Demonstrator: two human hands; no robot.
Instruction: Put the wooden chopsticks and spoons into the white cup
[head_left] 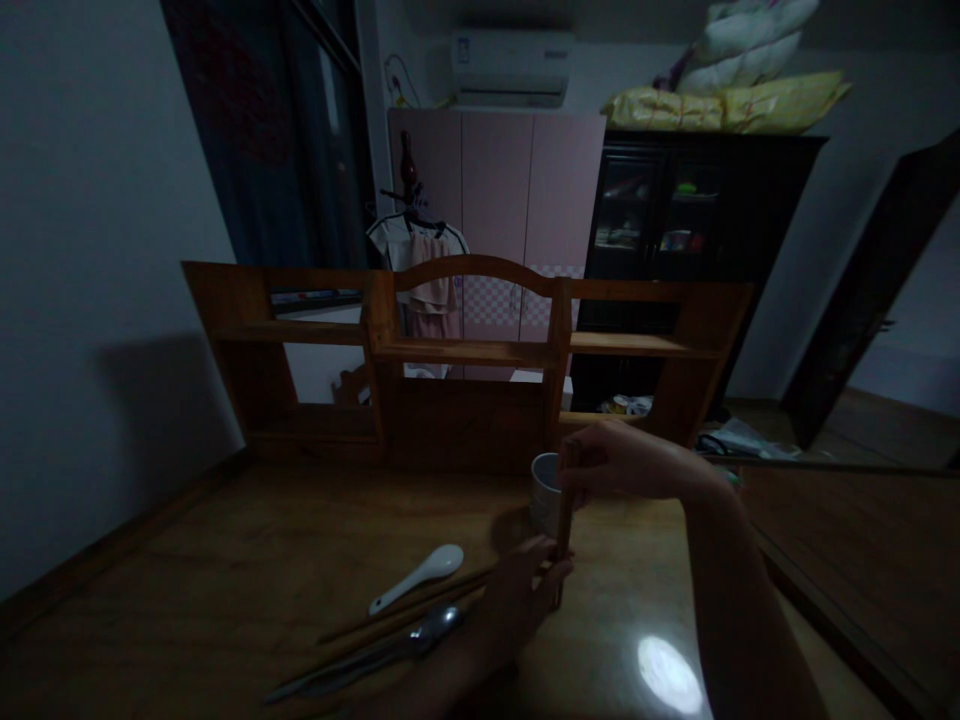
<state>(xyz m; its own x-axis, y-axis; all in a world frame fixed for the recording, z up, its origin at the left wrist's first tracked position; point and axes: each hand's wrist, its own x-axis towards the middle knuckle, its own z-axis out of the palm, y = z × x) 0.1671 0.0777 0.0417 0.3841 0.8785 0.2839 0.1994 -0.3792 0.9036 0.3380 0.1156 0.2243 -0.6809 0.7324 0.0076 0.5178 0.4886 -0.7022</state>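
My right hand (615, 462) pinches the upper end of a pair of wooden chopsticks (565, 520), which stand nearly upright. Lower down, the fingers of my left hand (517, 590) close around the same chopsticks near their bottom end. Just behind them is a light-coloured cylindrical cup (543, 495), partly covered by my right hand and the chopsticks. To the left of my left hand lie a white spoon (420, 578), more thin wooden chopsticks (375, 617) and a shiny metal spoon (436, 625). My left forearm hides part of that group.
A wooden shelf unit (469, 350) rises along the back of the wooden table (247, 560). A wall (97, 400) borders the left side. Light glares off the tabletop at front right. Pink wardrobe doors (495, 190) and a dark cabinet (705, 210) stand farther back.
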